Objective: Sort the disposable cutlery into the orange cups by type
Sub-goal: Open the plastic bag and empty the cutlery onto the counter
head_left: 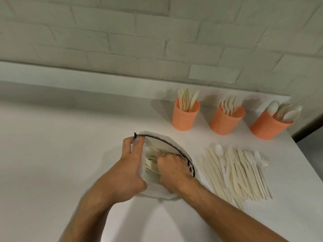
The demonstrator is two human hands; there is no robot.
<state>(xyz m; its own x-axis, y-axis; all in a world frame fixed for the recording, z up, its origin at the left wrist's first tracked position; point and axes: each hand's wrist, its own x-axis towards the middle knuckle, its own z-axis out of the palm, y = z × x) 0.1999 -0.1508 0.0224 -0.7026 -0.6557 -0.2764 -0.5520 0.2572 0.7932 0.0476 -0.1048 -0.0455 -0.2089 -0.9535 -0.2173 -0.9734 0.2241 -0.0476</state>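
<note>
Three orange perforated cups stand at the back right of the white table: the left cup holds knives, the middle cup holds forks, the right cup holds spoons. A white pouch with a dark zipper edge lies in the middle, with pale cutlery inside it. My left hand grips the pouch's left edge and holds it apart. My right hand is inside the pouch, closed around a bundle of the cutlery. A loose pile of cutlery lies to the right of the pouch.
The table meets a white brick wall at the back. Its right edge runs close to the loose pile and the spoon cup, with dark floor beyond.
</note>
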